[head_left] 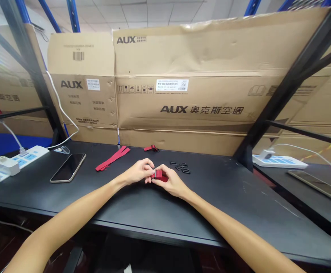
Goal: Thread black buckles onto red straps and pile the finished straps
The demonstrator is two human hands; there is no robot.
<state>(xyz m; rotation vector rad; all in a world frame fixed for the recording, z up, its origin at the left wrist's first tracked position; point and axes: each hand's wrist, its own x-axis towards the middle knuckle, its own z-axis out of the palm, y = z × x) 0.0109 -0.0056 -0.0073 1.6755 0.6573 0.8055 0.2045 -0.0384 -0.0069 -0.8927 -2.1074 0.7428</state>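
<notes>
Both of my hands meet over the middle of the black table (216, 204). My left hand (138, 171) and my right hand (169, 181) pinch a short red strap piece (158, 174) between their fingertips, and both are closed on it. Just right of my hands lie several small black buckle rings (181, 167). Two longer red straps (113, 158) lie flat to the left, behind my left hand. A finished-looking red strap with a black ring (151, 148) rests near the cardboard at the back.
A phone (68, 167) lies face up at the left. White power strips sit at the far left (14, 161) and on the right (279, 161). Large AUX cardboard boxes (199, 98) wall the back. Black rack posts (290, 87) slant on both sides.
</notes>
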